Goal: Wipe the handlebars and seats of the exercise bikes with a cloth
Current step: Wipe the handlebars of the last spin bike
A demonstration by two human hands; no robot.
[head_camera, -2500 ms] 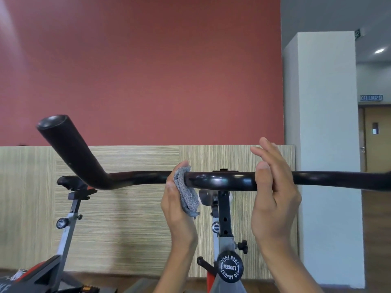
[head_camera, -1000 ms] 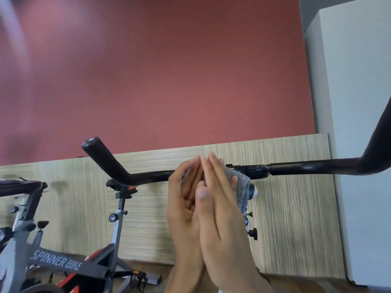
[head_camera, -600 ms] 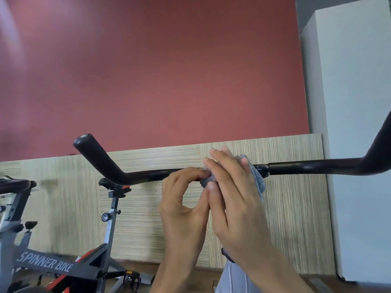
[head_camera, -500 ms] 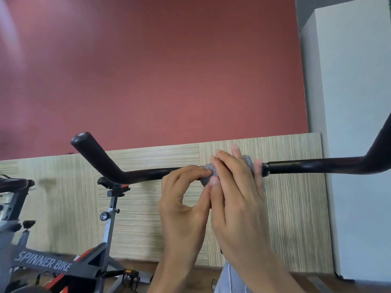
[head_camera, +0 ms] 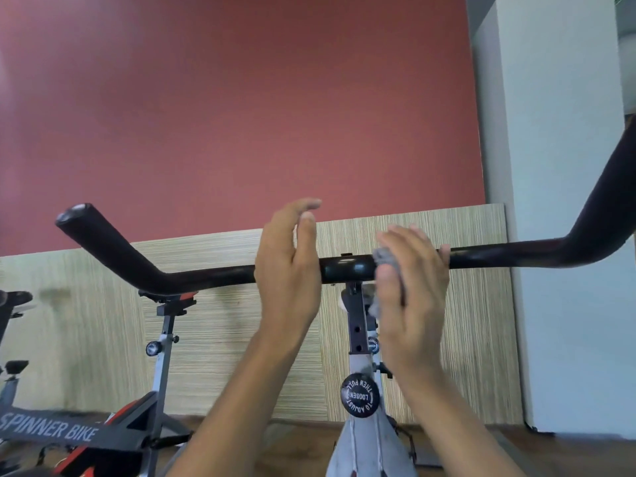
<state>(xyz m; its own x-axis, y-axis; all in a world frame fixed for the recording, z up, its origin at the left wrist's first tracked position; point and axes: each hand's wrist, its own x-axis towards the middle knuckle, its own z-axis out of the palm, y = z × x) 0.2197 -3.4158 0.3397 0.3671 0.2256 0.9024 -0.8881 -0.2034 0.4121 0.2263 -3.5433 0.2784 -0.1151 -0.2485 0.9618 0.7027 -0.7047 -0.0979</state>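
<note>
The right hand (head_camera: 413, 304) curls its fingers over the handlebar (head_camera: 206, 275) and squeezes the grey cloth (head_camera: 383, 258) onto it, so the cloth can rub off dirt; the cloth sits just right of the middle post (head_camera: 356, 321); the left hand (head_camera: 289, 270) rests on the handlebar with straight fingers, probably to steady it; another bike (head_camera: 161, 339) waits at the left.
</note>
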